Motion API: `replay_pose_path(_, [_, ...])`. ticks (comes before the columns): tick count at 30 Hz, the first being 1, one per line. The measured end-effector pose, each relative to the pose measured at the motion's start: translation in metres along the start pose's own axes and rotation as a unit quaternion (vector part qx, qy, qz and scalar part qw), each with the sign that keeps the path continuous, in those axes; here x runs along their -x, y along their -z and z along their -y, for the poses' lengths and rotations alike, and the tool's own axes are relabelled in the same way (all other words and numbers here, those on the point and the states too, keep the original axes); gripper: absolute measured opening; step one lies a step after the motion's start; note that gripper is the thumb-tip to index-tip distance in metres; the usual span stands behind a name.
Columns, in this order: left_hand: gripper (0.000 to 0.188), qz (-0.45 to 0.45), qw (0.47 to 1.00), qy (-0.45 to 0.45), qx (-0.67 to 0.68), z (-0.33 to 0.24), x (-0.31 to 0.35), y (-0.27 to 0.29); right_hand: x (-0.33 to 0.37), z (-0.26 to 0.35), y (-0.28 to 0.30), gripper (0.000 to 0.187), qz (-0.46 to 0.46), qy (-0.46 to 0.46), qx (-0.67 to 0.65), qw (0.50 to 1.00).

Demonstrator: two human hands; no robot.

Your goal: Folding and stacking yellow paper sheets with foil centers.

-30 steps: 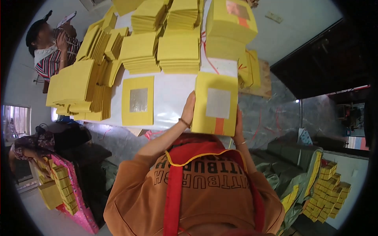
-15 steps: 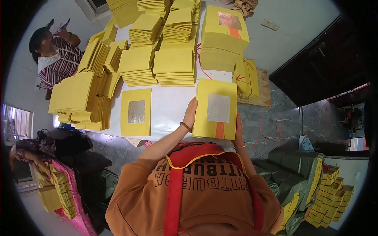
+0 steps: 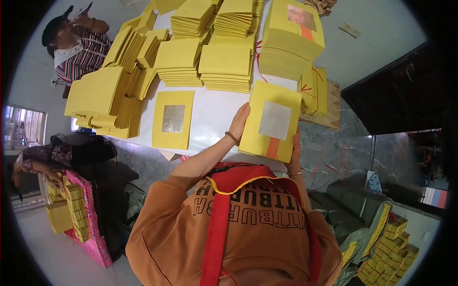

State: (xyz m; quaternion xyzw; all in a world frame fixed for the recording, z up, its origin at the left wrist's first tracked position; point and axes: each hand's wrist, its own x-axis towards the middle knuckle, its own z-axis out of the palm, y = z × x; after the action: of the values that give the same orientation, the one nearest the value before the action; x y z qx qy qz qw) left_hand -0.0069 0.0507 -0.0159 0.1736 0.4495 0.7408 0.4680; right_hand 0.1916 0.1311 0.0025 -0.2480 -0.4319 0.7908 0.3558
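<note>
A stack of yellow joss paper point(image 3: 274, 92) with a silver square and an orange strip on top lies at the table's near right edge. My left hand point(image 3: 239, 123), with a beaded bracelet at the wrist, presses along the stack's left side, fingers straight and together. On the opposite side my right hand point(image 3: 295, 150) is pressed to the stack's edge; the stack hides part of its fingers. Between them the stack is held. To the left lies a flatter pile of joss paper point(image 3: 160, 112) with a silver square, touched by neither hand.
Folded yellow paper bundles point(image 3: 225, 66) crowd the back and left of the white table point(image 3: 214, 112). A taller stack point(image 3: 286, 62) stands behind mine. One person point(image 3: 88, 52) is at the far left, another point(image 3: 40, 159) at the near left. Yellow bundles point(image 3: 389, 255) are piled at lower right.
The view has shifted, so the whole table sits higher and farther right in the picture. The stack between my hands is turned slightly clockwise; both hands stay on its sides.
</note>
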Motion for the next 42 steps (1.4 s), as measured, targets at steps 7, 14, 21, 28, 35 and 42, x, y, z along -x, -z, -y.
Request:
replay_pose_path(7, [0.047,-0.034,0.997,0.013,-0.065,-0.006,-0.001,-0.004,-0.001,-0.001,0.002,0.054,0.003,-0.016,-0.051,0.999])
replay_pose_path(14, [0.033,-0.115,0.993,0.039,-0.008,-0.02,-0.021,0.033,-0.014,0.012,0.017,0.057,-0.049,0.004,-0.041,0.998])
replay_pose_path(21, [0.033,-0.192,0.977,0.068,0.071,-0.036,-0.021,0.042,-0.012,0.002,0.03,0.058,-0.101,-0.01,-0.108,0.989])
replay_pose_path(28, [0.044,-0.049,0.989,0.113,-0.083,-0.037,0.015,0.014,-0.015,0.012,0.009,0.059,-0.087,0.002,-0.073,0.994])
replay_pose_path(35, [0.062,0.019,0.991,-0.003,-0.136,-0.027,0.041,-0.013,-0.013,0.017,0.003,0.058,0.0,0.075,0.118,0.99])
replay_pose_path(42, [0.047,0.036,0.831,-0.222,-0.509,-0.072,0.069,-0.023,0.0,0.056,-0.013,0.057,0.088,0.161,0.404,0.896])
